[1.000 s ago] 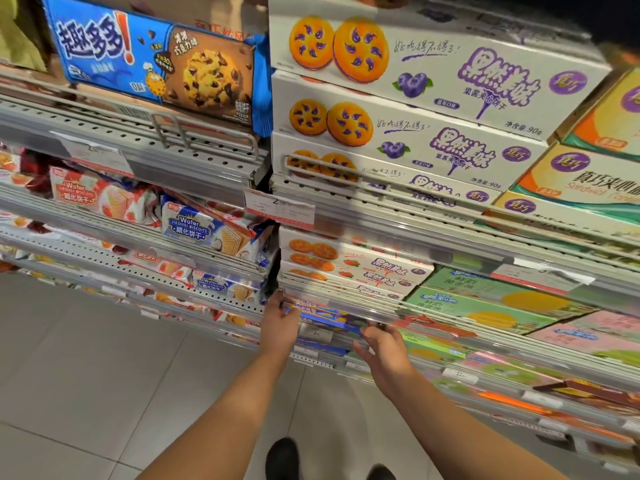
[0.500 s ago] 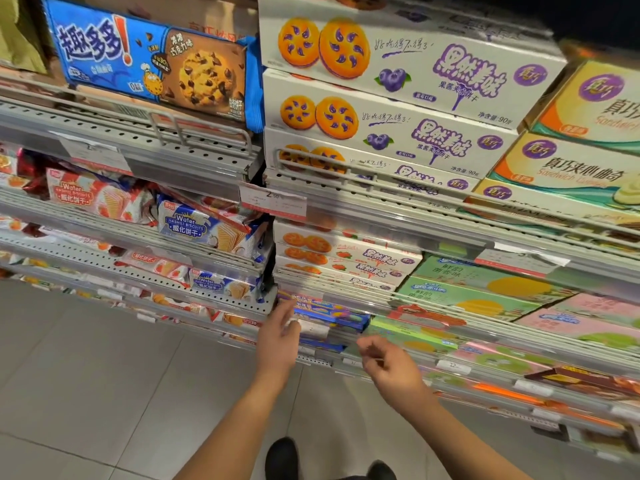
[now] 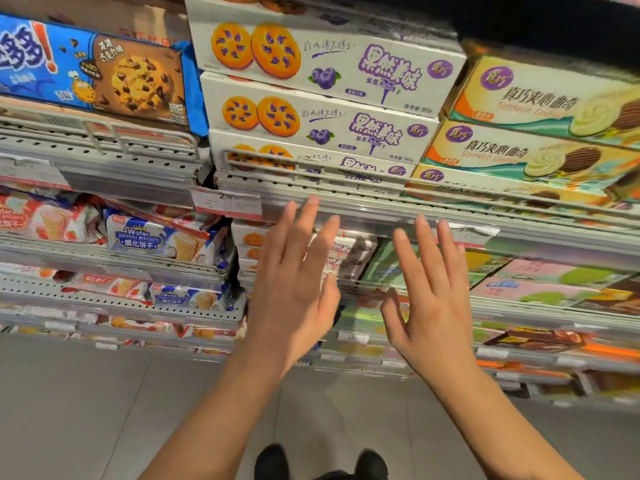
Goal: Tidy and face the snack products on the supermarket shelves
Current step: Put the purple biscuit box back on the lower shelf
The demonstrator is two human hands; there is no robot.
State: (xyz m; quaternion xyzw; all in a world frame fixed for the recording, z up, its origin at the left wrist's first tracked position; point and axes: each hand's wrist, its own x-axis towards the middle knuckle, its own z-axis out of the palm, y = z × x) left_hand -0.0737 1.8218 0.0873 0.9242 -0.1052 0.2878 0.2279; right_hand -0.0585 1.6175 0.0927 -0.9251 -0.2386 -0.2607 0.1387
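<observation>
A: Where are the person's hands?

B: Both are raised in front of the body, backs toward the camera. The left hand (image 3: 294, 292) is up with its fingers straight and slightly spread, tips pointing up and away, thumb out to the right side.

A: And the other?

B: The right hand (image 3: 433, 306) is beside it, a little lower, fingers also straight and fanned, thumb sticking out to the left toward the left hand's thumb.

A: Any grip on anything?

B: None visible; both palms face away, fingers relaxed and holding nothing. The two bare forearms run up from the bottom edge, converging toward the hands, which stay apart.
</observation>
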